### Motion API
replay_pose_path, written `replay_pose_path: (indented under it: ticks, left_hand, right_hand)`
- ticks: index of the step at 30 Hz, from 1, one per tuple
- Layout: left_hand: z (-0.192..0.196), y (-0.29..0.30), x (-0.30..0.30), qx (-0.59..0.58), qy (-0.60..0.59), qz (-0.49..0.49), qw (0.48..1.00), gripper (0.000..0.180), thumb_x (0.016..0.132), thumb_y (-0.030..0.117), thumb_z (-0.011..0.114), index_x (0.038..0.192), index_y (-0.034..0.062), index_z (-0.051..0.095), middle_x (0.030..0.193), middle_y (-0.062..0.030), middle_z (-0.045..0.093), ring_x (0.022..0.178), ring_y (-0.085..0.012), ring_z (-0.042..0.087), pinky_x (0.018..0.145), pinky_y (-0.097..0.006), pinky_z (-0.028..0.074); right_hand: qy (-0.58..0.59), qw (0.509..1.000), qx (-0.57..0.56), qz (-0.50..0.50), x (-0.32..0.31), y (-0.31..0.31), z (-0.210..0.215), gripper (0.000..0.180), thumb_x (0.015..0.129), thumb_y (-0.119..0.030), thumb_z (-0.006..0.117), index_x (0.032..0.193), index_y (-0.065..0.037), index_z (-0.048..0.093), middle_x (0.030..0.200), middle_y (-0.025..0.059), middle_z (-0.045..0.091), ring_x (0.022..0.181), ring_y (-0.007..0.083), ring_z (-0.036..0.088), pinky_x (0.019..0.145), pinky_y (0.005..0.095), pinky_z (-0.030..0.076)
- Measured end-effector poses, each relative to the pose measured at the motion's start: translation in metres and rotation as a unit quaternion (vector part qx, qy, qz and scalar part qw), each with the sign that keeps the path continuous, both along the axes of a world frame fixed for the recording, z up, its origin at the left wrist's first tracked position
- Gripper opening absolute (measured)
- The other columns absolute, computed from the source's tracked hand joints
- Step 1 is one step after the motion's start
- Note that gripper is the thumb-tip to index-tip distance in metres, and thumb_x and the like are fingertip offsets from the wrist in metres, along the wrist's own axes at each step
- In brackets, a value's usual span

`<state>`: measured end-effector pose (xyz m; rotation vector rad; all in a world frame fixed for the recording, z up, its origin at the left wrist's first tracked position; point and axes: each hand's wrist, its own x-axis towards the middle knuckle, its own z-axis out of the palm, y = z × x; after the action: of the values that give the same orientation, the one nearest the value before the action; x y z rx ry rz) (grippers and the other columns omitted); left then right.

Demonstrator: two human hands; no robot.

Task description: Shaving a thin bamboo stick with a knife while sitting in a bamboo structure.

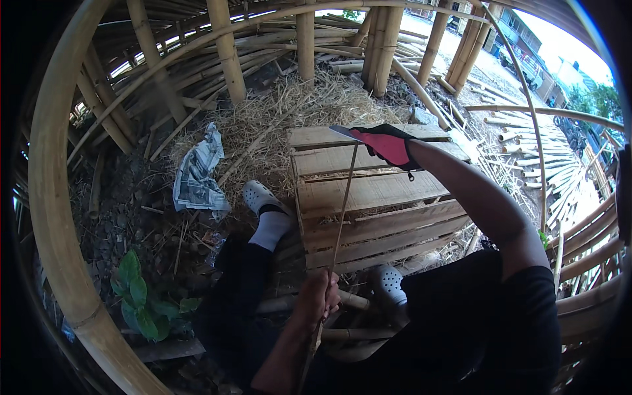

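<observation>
A long, thin bamboo strip (344,204) slants upward from my lap. My bare left hand (319,297) is closed around its lower part, above my legs. At the strip's upper end is my right hand (385,145), in a red and black glove, closed on a knife (342,132). The blade points left and meets or lies just beside the strip's tip; contact is hard to tell. The knife's handle is hidden in the glove. Beneath the right hand stands a slatted wooden crate (368,194).
My shoes (261,197) rest left of and below the crate. Crumpled newspaper (201,174) and a leafy plant (137,296) are at the left. Dry straw (289,108) lies behind the crate. Bamboo posts (306,43) and a thick curved pole (56,217) surround me; cut bamboo (550,155) is piled right.
</observation>
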<state>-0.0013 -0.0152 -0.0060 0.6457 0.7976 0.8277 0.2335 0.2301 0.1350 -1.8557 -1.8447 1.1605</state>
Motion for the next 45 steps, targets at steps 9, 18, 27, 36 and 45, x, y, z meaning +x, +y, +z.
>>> replay_pose_path:
  ticks: [9,18,27,36,45]
  left_hand:
    - [-0.002,0.0,0.001,0.015,-0.009,-0.005,1.0,0.041,0.103,0.05,0.037,0.087,0.0127,0.044,0.045,0.0026,0.032,0.033,-0.0083,0.027,0.037,-0.024,0.025]
    - [-0.001,0.001,0.0,0.034,0.105,-0.001,0.994,0.041,0.104,0.046,0.037,0.087,0.0096,0.048,0.046,0.002,0.036,0.035,-0.0072,0.03,0.038,-0.024,0.028]
    - [-0.002,0.003,0.0,0.009,0.064,-0.005,0.998,0.044,0.102,0.05,0.04,0.085,0.0108,0.047,0.047,0.0017,0.036,0.035,-0.0073,0.031,0.04,-0.024,0.032]
    - [-0.007,0.004,-0.007,-0.042,-0.009,-0.024,0.999,0.041,0.101,0.049,0.038,0.083,0.0137,0.046,0.046,0.0041,0.033,0.035,-0.0074,0.031,0.043,-0.025,0.036]
    - [-0.012,0.003,-0.003,-0.065,-0.017,0.003,0.998,0.036,0.102,0.043,0.036,0.083,0.0133,0.042,0.042,0.001,0.029,0.028,-0.0096,0.025,0.03,-0.025,0.023]
  right_hand:
    - [0.011,0.999,0.001,0.042,0.008,0.001,-0.002,0.059,0.091,-0.068,0.048,0.079,-0.011,0.054,0.065,-0.0026,0.046,0.048,0.0072,0.039,0.043,0.0267,0.033]
    - [0.015,0.999,-0.027,0.014,0.024,-0.016,-0.012,0.056,0.093,-0.067,0.045,0.075,-0.014,0.048,0.059,-0.0057,0.04,0.043,0.0068,0.036,0.039,0.0244,0.03]
    - [0.055,0.995,-0.08,0.038,0.013,-0.026,-0.017,0.057,0.089,-0.07,0.05,0.077,-0.014,0.051,0.065,-0.0049,0.045,0.049,0.007,0.041,0.043,0.0248,0.033]
    - [-0.026,0.992,-0.037,0.12,-0.027,-0.06,0.006,0.07,0.088,-0.076,0.045,0.08,-0.007,0.058,0.067,-0.0004,0.05,0.054,0.0104,0.043,0.052,0.0286,0.036]
    - [0.118,0.991,-0.006,-0.07,-0.004,-0.009,-0.014,0.05,0.087,-0.064,0.06,0.097,-0.015,0.063,0.066,-0.0045,0.048,0.049,0.0053,0.04,0.041,0.0237,0.032]
